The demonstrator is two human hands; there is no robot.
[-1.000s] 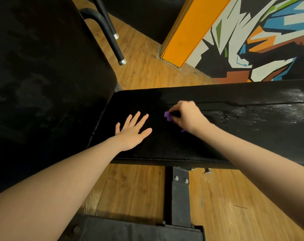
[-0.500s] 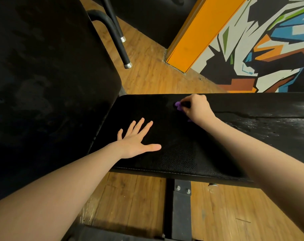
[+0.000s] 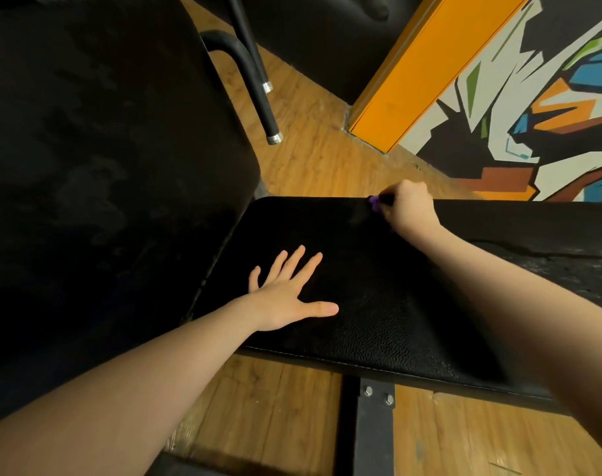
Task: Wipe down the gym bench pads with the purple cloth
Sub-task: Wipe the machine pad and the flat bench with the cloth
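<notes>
Below me I see a warm wooden plank floor. An orange pillar rises at the far side, and just right of it a wall mural shows jagged white, black, blue and orange shapes. Two black metal legs stand on the planks.

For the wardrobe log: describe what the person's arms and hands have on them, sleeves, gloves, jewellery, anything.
Nothing is worn on either one as far as the frame shows. The left hand and right hand are bare: no gloves, and no rings or bands can be seen on the parts in view. Both forearms are uncovered to the picture's edge, with no sleeve, watch or wristband showing.
</notes>
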